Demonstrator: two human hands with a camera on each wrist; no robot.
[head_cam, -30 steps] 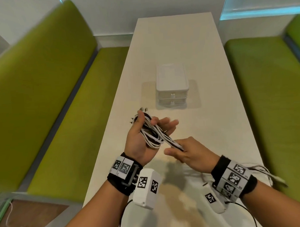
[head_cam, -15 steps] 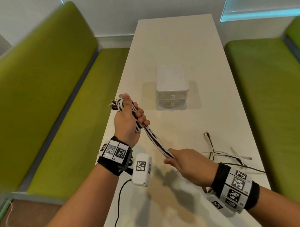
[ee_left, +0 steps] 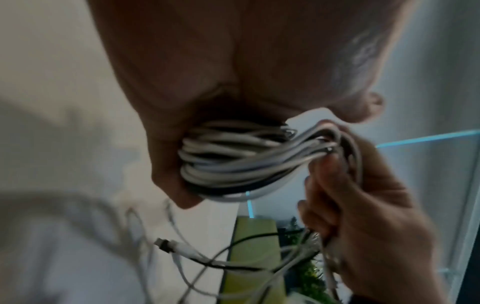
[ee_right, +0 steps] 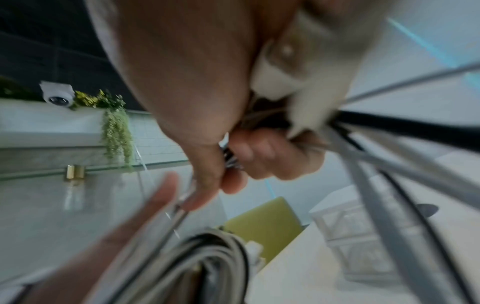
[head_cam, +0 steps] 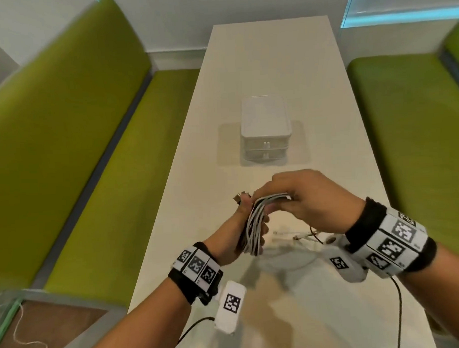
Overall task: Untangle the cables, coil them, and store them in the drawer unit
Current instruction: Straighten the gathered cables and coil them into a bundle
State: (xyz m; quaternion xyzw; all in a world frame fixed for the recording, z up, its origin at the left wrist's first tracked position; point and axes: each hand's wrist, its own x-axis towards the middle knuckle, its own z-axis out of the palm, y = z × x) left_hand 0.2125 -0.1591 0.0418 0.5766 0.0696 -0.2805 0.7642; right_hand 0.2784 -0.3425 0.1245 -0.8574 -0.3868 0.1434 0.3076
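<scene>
Cables [head_cam: 253, 222] gripped between both hands

Both forearms reach forward over the table, the left hand [head_cam: 241, 233] upright with fingers curled round a coiled bundle of white and dark cables [head_cam: 253, 225], the right hand [head_cam: 302, 197] palm-down pinching its upper strands.

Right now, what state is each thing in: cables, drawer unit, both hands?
cable bundle: partly coiled in loops, held off the table, loose ends trailing
drawer unit: on the table, both drawers closed
left hand: grips the coiled loops
right hand: pinches the strands at the top of the coil
</scene>
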